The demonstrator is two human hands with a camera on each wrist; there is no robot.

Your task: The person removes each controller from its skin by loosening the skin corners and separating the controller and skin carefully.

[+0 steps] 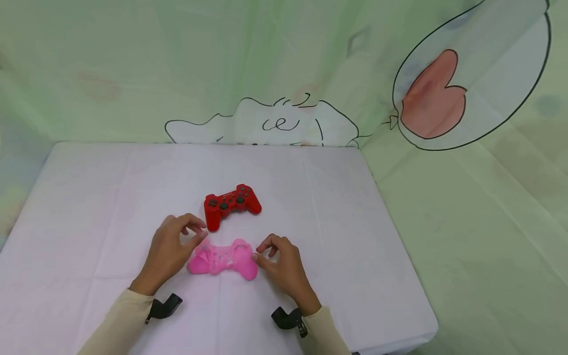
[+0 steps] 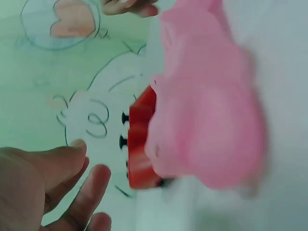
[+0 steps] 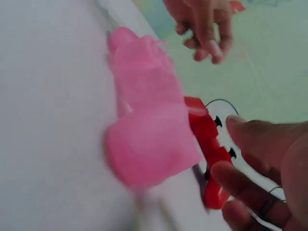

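A pink silicone controller cover (image 1: 219, 266) lies on the white-covered table, with cut-out holes in its middle. Just behind it is a red game controller (image 1: 232, 201), its buttons and black sticks facing up. My left hand (image 1: 166, 251) hovers at the cover's left end, thumb and fingertips bent toward it. At the other end is my right hand (image 1: 286, 268), its thumb tip right by the cover's edge. Both wrist views show thumb and fingers apart with nothing between them. In the left wrist view the cover (image 2: 207, 106) partly hides the red controller (image 2: 139, 149).
The white tablecloth (image 1: 337, 212) has fold creases and runs to a rounded front right corner. Behind and to the right hangs a pale green curtain (image 1: 177, 64) with a line drawing and a balloon (image 1: 497, 64) bearing a red heart. Each wrist wears a black camera mount (image 1: 164, 306).
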